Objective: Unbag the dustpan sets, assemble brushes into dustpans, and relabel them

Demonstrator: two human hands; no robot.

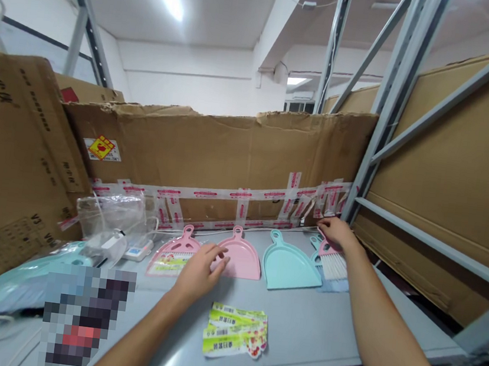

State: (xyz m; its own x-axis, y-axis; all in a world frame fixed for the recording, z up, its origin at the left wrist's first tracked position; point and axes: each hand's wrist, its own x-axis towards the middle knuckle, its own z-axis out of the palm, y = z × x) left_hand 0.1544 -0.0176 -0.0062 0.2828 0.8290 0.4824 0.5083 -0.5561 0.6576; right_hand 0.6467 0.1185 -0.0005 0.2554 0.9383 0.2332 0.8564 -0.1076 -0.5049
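Note:
At the back right, my right hand has its fingers closed on the handle end of a pink hand brush with white bristles. Under and beside it lies a teal brush, partly covered. My left hand is held with fingers apart, between a pink dustpan and a bagged pink dustpan set. Whether its fingertips touch the pink dustpan I cannot tell. A teal dustpan lies flat between my two hands. Closer to me is a small pile of yellow-green label cards.
Clear plastic bags and a small white device stand at the back left. Bagged teal items lie on the left. A taped cardboard wall closes the back of the grey table; metal rack posts rise on the right.

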